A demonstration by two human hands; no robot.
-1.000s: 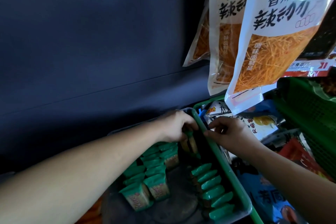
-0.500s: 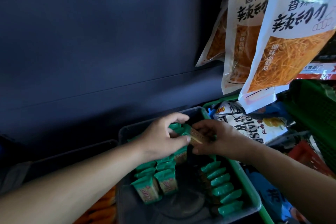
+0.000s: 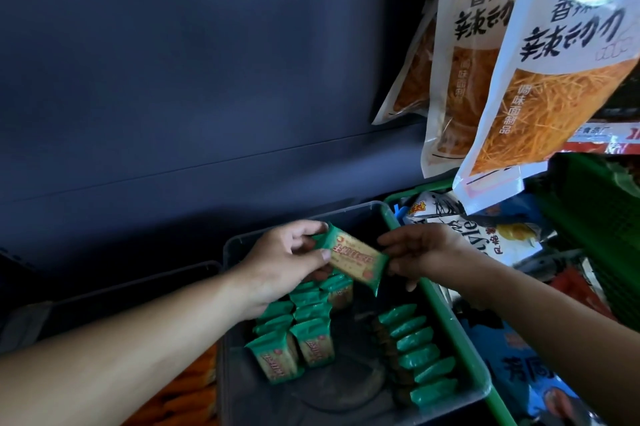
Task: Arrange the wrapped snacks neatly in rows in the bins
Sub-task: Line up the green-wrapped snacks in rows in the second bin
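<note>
1 snack packet [image 3: 356, 261] over bin [image 3: 349, 387] — left hand [image 3: 280, 263], right hand [image 3: 429, 252] pinching its ends.

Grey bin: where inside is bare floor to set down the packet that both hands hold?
Bare floor lies in the grey bin between the two left rows and the right row, widening toward the near wall. Along both side walls it is crowded. The far end, beyond the held packet, is too dark to judge.

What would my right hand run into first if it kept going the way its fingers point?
The wrapped snack: the right hand points at it and seems to pinch its end. Beyond it is the left hand, gripping the other end.
</note>
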